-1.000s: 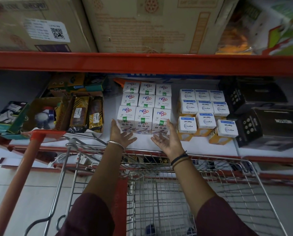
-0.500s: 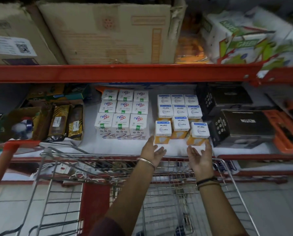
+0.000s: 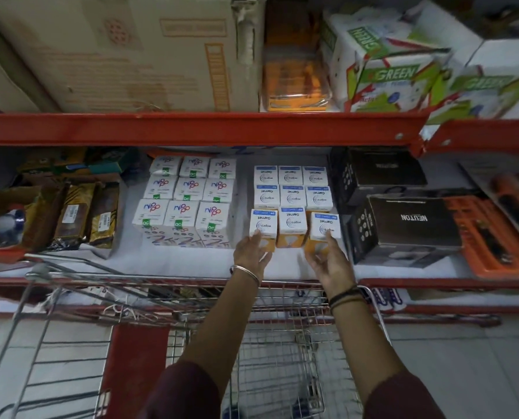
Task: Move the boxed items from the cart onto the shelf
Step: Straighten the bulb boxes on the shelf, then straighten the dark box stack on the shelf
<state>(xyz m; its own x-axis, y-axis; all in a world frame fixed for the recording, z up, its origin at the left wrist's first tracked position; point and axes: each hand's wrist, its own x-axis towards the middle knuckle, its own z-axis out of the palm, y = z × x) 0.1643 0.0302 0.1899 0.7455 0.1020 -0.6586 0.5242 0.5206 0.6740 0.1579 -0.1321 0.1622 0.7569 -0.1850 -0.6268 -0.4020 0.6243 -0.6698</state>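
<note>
On the white shelf [image 3: 282, 264] stand two blocks of small boxes: white Nippo boxes [image 3: 182, 201] on the left and white-and-orange Wipro Garnet boxes [image 3: 293, 201] to their right. My left hand [image 3: 250, 252] touches the front-left Wipro box [image 3: 262, 223] with spread fingers. On the other side, the fingers of my right hand [image 3: 327, 260] rest against the front-right Wipro box [image 3: 324, 226]. Neither hand grips a box. Below my arms is the wire cart [image 3: 282, 358]; only dark shapes show at its bottom.
Black Neuton boxes [image 3: 403, 225] stand right of the Wipro block, an orange tool case [image 3: 490, 237] beyond them. Brown packets [image 3: 77, 213] lie at the left. A red beam [image 3: 191, 128] carries cardboard cartons [image 3: 116, 52] and Green boxes [image 3: 394, 74] overhead.
Both hands have shifted right from the Nippo block to the Wipro block and now touch its front row. My view has turned right with them.
</note>
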